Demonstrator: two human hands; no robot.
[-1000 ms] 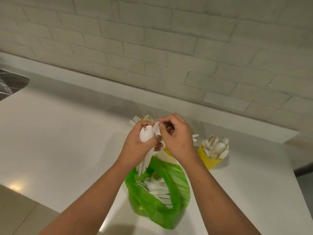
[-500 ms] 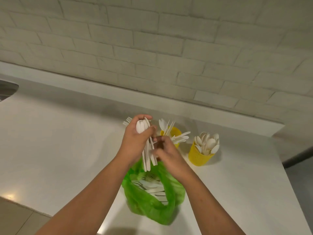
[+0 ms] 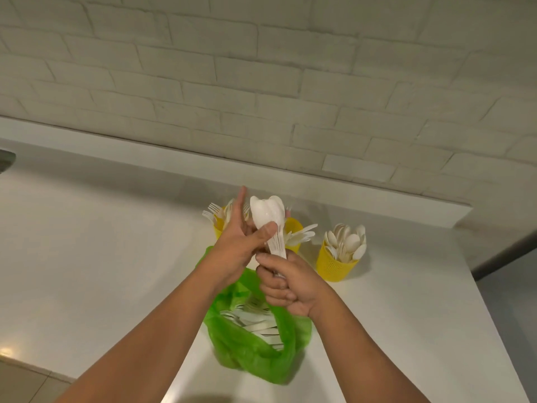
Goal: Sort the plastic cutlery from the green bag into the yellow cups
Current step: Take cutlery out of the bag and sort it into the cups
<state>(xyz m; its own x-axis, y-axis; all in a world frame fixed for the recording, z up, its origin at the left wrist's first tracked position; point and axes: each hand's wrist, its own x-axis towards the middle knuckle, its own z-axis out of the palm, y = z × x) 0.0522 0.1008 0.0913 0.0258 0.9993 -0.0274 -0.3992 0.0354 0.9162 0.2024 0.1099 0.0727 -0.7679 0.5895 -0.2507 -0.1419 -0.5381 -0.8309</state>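
Note:
A stack of white plastic spoons (image 3: pixel 267 216) stands upright above the green bag (image 3: pixel 255 344). My right hand (image 3: pixel 286 282) grips the stack by its handles from below. My left hand (image 3: pixel 241 242) steadies the stack, thumb pressed on the spoon necks and fingers stretched up behind the bowls. The bag lies open on the counter with more white cutlery inside. Three yellow cups stand behind: one with forks (image 3: pixel 218 228) at the left, a middle one (image 3: pixel 293 228) with knives fanning right, and one full of spoons (image 3: pixel 334 264) at the right.
The white counter (image 3: pixel 101 242) runs back to a raised ledge (image 3: pixel 348 196) under a painted brick wall. A sink corner (image 3: pixel 5 159) shows at far left. The counter's right edge (image 3: pixel 488 315) drops off beyond the spoon cup.
My right hand has dropped from pinching near the spoon bowls to gripping the handles from below. My left fingers have opened out behind the stack, which now stands higher and upright.

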